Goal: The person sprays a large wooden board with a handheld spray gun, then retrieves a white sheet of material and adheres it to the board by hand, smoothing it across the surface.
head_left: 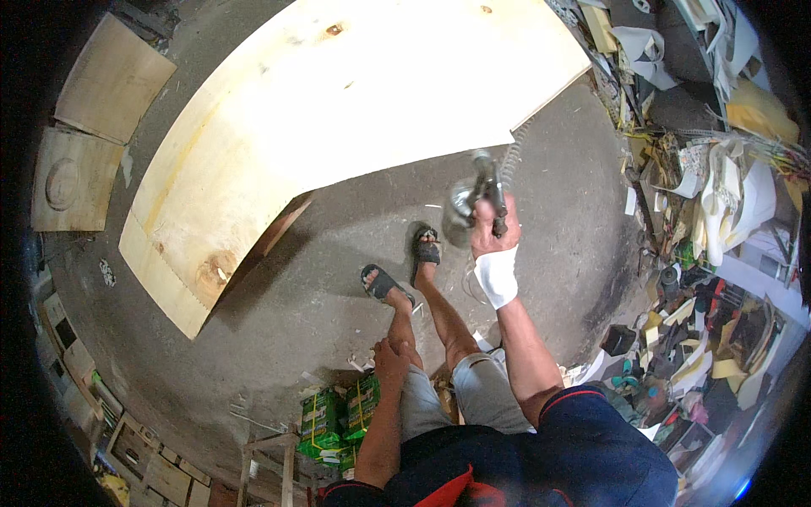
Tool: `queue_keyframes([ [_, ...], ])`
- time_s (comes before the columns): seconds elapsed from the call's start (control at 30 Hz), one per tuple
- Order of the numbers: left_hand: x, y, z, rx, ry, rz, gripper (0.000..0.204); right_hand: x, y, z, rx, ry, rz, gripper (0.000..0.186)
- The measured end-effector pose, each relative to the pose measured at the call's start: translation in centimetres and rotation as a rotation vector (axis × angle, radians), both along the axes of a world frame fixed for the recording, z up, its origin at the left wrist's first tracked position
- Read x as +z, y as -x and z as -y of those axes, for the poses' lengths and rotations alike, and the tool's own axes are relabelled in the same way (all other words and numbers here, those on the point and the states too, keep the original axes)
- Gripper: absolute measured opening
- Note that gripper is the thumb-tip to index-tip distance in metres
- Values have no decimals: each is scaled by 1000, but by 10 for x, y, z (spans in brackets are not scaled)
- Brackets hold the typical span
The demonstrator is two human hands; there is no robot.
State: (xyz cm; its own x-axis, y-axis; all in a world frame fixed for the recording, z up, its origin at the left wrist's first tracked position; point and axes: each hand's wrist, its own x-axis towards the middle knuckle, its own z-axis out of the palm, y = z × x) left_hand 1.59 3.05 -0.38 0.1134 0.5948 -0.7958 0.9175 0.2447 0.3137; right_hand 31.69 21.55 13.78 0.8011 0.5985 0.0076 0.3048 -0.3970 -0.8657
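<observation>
My right hand (492, 230), its wrist in a white wrap (497, 277), is closed round the grip of a metal spray gun (487, 173) that has a round silver cup, blurred by motion. Behind the gun runs a thin coiled hose (512, 160). Just ahead lies a large pale plywood sheet (198, 177), brightly lit, with a notched near edge; the gun is near that edge. My left hand (391, 362) holds nothing and rests on my left knee, fingers laid along it.
Heaps of foam offcuts and scraps (718, 194) line the right side. Two wooden panels (110, 84) lie at the far left. Near my legs stand green strapped packages (321, 418) and a wooden frame (287, 465). My sandalled feet are on the concrete floor (557, 169).
</observation>
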Motion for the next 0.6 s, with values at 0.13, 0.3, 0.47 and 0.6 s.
queue_keyframes([
  [0.13,7,-14,0,89,44,-12,64,4,-21,-12,49,-4,38,41],
  [0.3,10,-26,1,161,53,-14,68,12,-30,-31,387,28,-188,51],
  [0.47,8,-33,3,144,75,-61,68,19,-24,-56,354,-27,-269,52],
  [0.6,9,-41,4,147,40,-62,66,32,-30,-70,215,-27,-81,43],
])
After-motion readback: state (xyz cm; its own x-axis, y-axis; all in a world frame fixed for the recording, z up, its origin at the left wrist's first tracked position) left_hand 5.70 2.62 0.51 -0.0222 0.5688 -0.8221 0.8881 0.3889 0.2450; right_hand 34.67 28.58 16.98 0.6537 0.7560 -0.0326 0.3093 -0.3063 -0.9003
